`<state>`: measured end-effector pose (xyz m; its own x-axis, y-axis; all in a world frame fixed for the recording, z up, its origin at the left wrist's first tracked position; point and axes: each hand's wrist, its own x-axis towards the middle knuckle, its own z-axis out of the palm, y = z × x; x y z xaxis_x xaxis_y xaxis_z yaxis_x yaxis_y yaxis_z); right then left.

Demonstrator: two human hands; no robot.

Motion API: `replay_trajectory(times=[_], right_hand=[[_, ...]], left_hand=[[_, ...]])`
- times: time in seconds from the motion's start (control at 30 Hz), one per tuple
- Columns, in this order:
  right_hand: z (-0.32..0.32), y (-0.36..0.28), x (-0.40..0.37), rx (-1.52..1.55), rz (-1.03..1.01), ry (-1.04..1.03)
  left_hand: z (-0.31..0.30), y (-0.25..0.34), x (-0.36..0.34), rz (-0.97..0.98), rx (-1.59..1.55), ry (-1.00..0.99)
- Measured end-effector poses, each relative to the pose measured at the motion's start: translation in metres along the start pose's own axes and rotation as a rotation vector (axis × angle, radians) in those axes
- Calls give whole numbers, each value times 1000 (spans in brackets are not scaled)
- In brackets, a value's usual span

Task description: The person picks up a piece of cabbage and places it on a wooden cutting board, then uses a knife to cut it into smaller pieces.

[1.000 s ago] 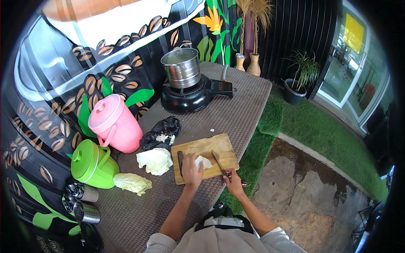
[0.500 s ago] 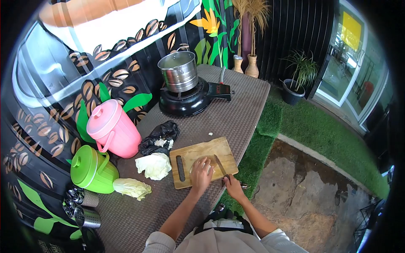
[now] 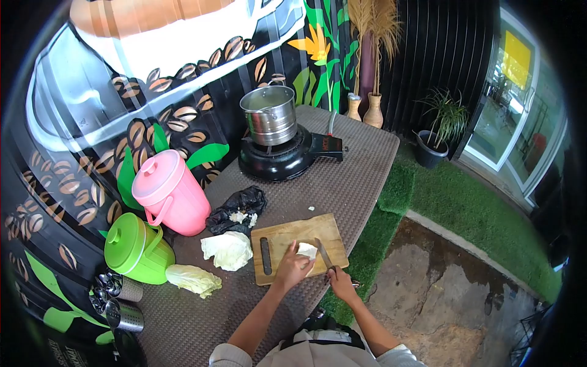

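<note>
Steel cups are seen at the lower left of the frame, on the table. A green jug is set just above them, and a pink jug stands above that, against the painted wall. A loose leaf lies below the green jug. A cabbage chunk is placed to its right, just below a black bag.

A board lies at the lower centre, near the table's front edge. A cabbage piece is held down on the board by the left hand, with the fingers curled over it. The knife is set just right of the piece, blade on the board, and its handle is gripped in the closed right hand.

In the upper centre, a pot is seated on a black stove. Two vases stand beyond the table's far corner, and a potted plant is seen at the upper right.
</note>
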<state>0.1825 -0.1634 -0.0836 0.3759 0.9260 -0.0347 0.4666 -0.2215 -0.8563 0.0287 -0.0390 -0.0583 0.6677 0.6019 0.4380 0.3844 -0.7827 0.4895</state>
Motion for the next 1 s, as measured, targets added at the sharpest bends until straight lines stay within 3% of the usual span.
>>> replay_trajectory(times=[0.17,0.27,0.33,0.53,0.8,1.0], right_hand=[[-2,-13,-6,-105,1,79],[-6,-26,-6,-118,-40,26],[-4,-29,-3,-116,-75,17],[3,-31,-3,-87,-50,50],[3,-38,1,-278,52,-35],[4,-38,10,-325,-44,6]], left_hand=[[-6,22,14,-3,2,270],[3,28,12,-81,115,225],[15,29,9,1,366,99],[7,18,12,0,165,-40],[11,9,9,1,199,-24],[11,7,7,-13,231,-42]])
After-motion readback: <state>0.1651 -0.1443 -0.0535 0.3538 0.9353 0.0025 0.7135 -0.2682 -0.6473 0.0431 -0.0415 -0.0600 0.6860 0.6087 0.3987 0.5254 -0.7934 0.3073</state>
